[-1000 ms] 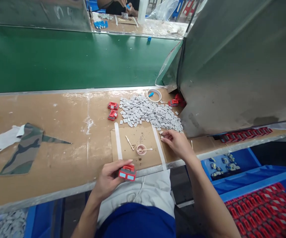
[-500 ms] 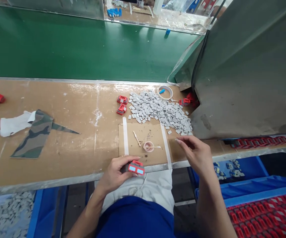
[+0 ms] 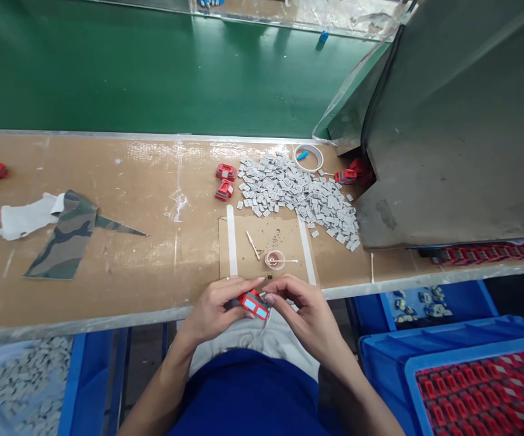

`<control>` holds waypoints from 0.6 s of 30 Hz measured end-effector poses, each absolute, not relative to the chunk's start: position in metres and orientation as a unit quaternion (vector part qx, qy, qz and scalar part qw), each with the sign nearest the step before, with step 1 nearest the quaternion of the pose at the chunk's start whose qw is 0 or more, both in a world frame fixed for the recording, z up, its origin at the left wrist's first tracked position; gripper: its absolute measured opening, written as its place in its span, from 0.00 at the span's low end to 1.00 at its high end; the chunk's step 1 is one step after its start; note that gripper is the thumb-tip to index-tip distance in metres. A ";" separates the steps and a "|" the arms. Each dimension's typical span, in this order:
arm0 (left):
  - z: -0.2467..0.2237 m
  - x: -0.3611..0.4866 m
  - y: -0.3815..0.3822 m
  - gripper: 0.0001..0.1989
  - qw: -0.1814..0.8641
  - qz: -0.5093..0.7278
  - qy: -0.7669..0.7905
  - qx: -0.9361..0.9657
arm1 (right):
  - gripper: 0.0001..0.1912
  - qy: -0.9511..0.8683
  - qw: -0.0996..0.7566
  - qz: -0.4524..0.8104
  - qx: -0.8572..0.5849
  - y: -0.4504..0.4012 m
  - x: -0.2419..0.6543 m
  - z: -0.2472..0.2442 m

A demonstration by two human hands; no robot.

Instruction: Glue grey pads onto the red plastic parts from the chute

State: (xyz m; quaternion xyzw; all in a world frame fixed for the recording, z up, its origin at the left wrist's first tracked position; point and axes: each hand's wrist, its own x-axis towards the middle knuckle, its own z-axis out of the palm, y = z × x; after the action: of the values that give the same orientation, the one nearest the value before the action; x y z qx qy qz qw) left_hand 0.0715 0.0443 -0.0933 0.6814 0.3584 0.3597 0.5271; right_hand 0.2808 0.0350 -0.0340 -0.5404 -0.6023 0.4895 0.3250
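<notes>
The left hand (image 3: 214,307) grips a red part (image 3: 255,306) by the table edge (image 3: 152,316); its long axis slants down rightward, blue panels (image 3: 249,304) bodyward. The right hand (image 3: 306,310) touches its right end; I cannot tell its hold.

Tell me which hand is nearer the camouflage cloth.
Left. The left hand, holding the red part, is to the lower right of the camouflage cloth in the picture; the right hand is farther right, at the part's right end.
</notes>
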 end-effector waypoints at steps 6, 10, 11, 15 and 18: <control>-0.094 0.072 0.044 0.20 0.534 0.348 0.374 0.673 | 0.08 -0.594 0.325 0.498 -0.542 0.036 0.280 -0.037; -0.093 0.073 0.045 0.18 0.541 0.339 0.377 0.671 | 0.07 -0.597 0.323 0.496 -0.542 0.036 0.279 -0.040; -0.092 0.073 0.045 0.18 0.539 0.338 0.378 0.672 | 0.08 -0.602 0.316 0.495 -0.540 0.036 0.280 -0.039; -0.089 0.073 0.046 0.14 0.535 0.327 0.374 0.684 | 0.08 -0.636 0.266 0.491 -0.532 0.039 0.283 -0.032; -0.086 0.073 0.047 0.12 0.531 0.315 0.379 0.689 | 0.09 -0.667 0.236 0.470 -0.527 0.042 0.283 -0.027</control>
State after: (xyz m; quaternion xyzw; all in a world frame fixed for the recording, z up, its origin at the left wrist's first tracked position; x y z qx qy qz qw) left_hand 0.0734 0.0471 -0.0858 0.6890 0.3795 0.3154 0.5308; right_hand 0.2830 0.0422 -0.0267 -0.5272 -0.6673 0.4699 0.2365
